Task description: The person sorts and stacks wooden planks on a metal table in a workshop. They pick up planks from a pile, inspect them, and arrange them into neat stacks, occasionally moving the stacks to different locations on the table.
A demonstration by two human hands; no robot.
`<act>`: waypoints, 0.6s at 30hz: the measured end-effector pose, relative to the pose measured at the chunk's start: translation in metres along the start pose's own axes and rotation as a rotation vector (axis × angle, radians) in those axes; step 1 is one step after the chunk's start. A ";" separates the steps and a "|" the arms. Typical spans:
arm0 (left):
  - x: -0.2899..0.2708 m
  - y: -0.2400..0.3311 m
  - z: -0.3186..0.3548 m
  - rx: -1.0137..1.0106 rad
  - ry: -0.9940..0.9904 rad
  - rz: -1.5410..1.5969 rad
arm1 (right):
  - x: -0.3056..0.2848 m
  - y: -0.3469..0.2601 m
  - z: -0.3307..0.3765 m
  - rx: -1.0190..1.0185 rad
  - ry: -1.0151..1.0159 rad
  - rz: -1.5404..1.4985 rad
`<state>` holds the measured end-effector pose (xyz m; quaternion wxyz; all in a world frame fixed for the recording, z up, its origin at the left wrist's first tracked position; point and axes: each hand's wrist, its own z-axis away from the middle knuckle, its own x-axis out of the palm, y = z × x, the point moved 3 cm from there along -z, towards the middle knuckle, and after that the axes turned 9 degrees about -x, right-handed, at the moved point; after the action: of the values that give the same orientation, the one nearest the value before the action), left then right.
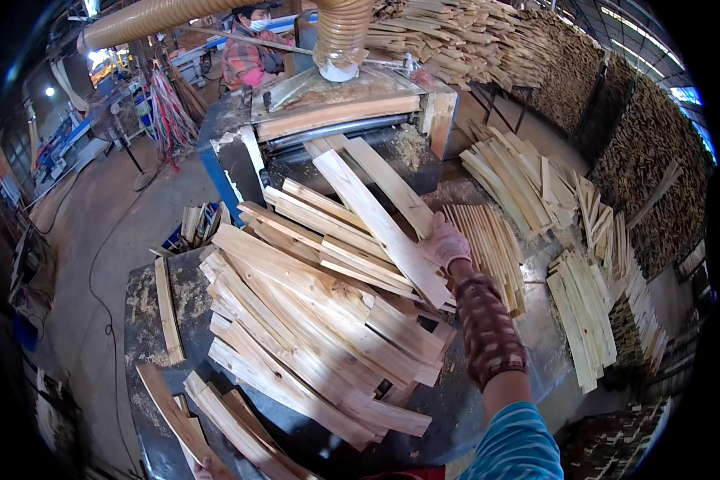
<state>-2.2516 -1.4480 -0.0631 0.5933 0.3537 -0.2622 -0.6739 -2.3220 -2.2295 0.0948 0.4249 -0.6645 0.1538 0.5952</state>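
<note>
My right hand [446, 242], in a pale glove, is closed at the near end of a wooden board [390, 186]. That board slopes away toward the mouth of a planer-like machine [340, 132]. A second, lighter board [376, 224] lies just left of it, passing beside the hand over the stack. Only the fingers of my left hand [205, 469] show at the lower edge, closed on the near end of a curved wooden board [170, 410]. Between my hands spreads a big pile of planed boards [296, 312] on a dark table [144, 320].
A ribbed duct [342, 32] rises from the machine. Behind it stands a person [248, 52] wearing a mask and checked clothing. Board stacks [508, 180] lie to the right, with tall wood piles [656, 160] beyond. A cable [96, 272] crosses the floor at left.
</note>
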 end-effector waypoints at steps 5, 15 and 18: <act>-0.028 -0.031 -0.016 -0.002 0.374 -0.573 | 0.041 0.003 0.063 -0.113 -0.125 -0.262; -0.123 -0.045 -0.015 -0.047 0.870 -0.946 | 0.057 0.008 0.127 -0.042 -0.066 -0.242; -0.077 0.002 -0.022 0.185 0.521 -0.560 | 0.054 0.031 0.139 -0.067 0.012 -0.246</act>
<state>-2.2298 -1.3709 -0.0621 0.3987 0.6228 -0.0557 -0.6709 -2.4222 -2.1276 0.0430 0.4715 -0.6956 0.0536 0.5393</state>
